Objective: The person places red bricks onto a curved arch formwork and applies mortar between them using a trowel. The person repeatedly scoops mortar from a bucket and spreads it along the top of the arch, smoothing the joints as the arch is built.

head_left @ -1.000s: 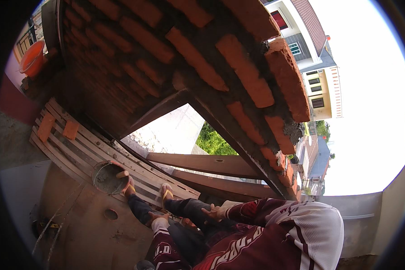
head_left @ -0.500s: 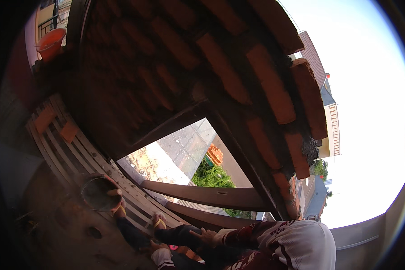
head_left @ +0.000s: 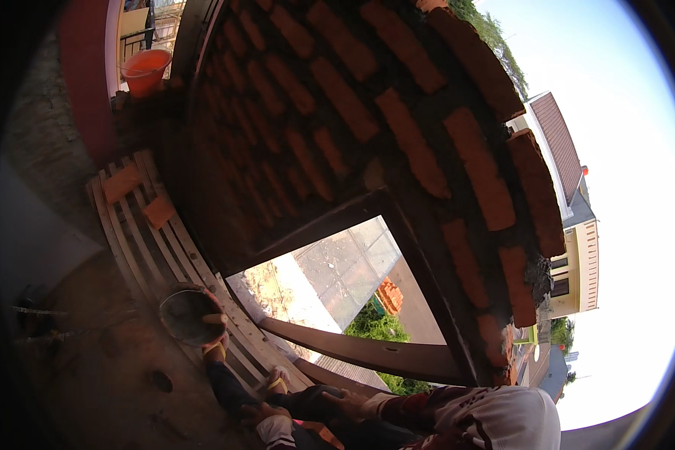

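Over the last half second the head has turned, and the slatted platform (head_left: 190,253), the dark bucket (head_left: 217,300) and the brick wall (head_left: 478,169) have all slid rightward in my view, while both hands have stayed down on the dark trousers (head_left: 231,390). I have the left hand (head_left: 259,415) low near the bottom edge, resting on the left leg; it is dim and blurred, so I can't tell whether its fingers are apart or together. Just beyond it, the right hand (head_left: 346,405) lies on the right leg, its fingers stretched out and slightly apart, gripping nothing that I can see. Below them I catch a patch of orange (head_left: 321,433) between the legs, too blurred to name. The bucket sits at the platform's near edge, just beside the left foot (head_left: 214,352) and well apart from both hands, with a pale handle (head_left: 214,319) leaning across its rim; its contents are too dark for me to make out. The right foot (head_left: 278,380), sandalled, rests on the slats. Further along I see two loose bricks, one (head_left: 121,184) near the far end and the other (head_left: 159,211) just beside it. An orange bucket (head_left: 144,79) stands beyond that end, upper left.
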`<state>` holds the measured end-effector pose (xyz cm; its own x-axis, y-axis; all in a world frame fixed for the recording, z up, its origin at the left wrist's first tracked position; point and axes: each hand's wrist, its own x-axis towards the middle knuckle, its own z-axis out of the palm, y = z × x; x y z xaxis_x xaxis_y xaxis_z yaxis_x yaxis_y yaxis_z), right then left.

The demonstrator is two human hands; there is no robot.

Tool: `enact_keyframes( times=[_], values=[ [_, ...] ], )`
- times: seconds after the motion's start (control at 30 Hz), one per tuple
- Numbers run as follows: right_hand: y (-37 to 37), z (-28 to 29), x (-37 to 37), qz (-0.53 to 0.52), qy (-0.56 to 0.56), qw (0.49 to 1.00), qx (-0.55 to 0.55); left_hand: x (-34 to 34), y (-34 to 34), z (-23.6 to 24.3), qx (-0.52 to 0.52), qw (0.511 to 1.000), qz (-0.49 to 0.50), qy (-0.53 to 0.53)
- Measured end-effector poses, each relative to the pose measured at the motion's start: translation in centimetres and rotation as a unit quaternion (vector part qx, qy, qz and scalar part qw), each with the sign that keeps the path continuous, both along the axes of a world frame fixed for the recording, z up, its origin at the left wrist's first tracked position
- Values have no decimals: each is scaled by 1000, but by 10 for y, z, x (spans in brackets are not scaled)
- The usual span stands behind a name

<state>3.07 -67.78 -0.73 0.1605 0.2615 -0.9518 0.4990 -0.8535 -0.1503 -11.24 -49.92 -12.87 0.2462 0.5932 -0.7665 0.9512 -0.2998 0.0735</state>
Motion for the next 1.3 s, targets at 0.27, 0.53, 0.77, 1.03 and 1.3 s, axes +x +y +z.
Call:
enact_keyframes(
  times=[0.27,0.53,0.77,1.03,1.3],
  values=[
    [-8,27,16,-68,0,996,59,30,19,34,-28,999,-23,37],
    [-15,74,20,-7,25,999,43,2,47,65,-139,990,-26,-5],
    [19,187,18,-119,-128,891,420,-21,72,126,-100,988,-115,-16],
    [43,450,72,-186,-214,658,698,-31,104,147,-109,970,-204,-70],
    [47,576,291,-190,-513,647,531,-63,146,86,-117,968,-214,-62]
  ],
)
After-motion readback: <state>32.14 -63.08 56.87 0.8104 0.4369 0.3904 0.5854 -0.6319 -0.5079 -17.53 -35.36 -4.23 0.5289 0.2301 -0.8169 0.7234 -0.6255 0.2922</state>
